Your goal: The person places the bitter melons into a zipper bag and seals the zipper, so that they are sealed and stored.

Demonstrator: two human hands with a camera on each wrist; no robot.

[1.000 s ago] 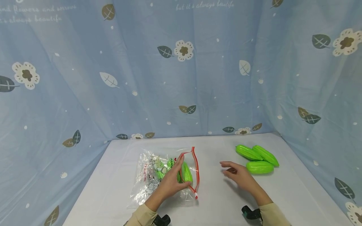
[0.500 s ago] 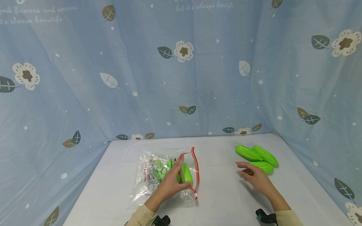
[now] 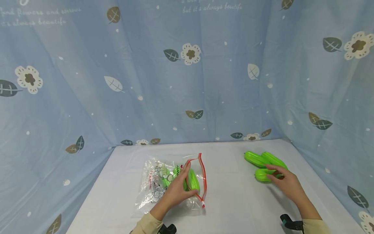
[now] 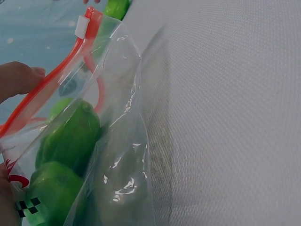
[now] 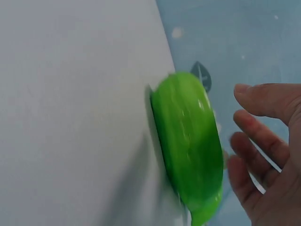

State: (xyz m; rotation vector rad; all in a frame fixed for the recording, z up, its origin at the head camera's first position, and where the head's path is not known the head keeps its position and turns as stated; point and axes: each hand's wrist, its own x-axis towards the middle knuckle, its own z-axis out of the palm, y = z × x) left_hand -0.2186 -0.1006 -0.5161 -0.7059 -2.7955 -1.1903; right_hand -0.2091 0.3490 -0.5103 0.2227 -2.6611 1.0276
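My left hand (image 3: 176,190) lies over a clear zip bag (image 3: 146,198), thumb and fingers spread across its red-edged mouth, which gapes to the right. Inside the bag are several bright green vegetables (image 3: 193,180), ridged and cucumber-shaped, partly hidden by the hand. In the left wrist view, the thumb (image 4: 21,80) touches the red zip strip (image 4: 51,75). My right hand (image 3: 287,187) reaches over the nearest loose green vegetable (image 3: 261,175) and covers its right end. The right wrist view shows this hand's fingers apart, beside a green vegetable (image 5: 188,136).
Two more green vegetables lie behind the nearest one, a left one (image 3: 255,159) and a right one (image 3: 274,158). The white tabletop (image 3: 225,195) separates them from the bag. A blue patterned curtain (image 3: 152,81) stands behind and beside the table.
My right hand has moved right, from the space between bag and vegetables to over the nearest loose vegetable. The left hand and bag have stayed in place.
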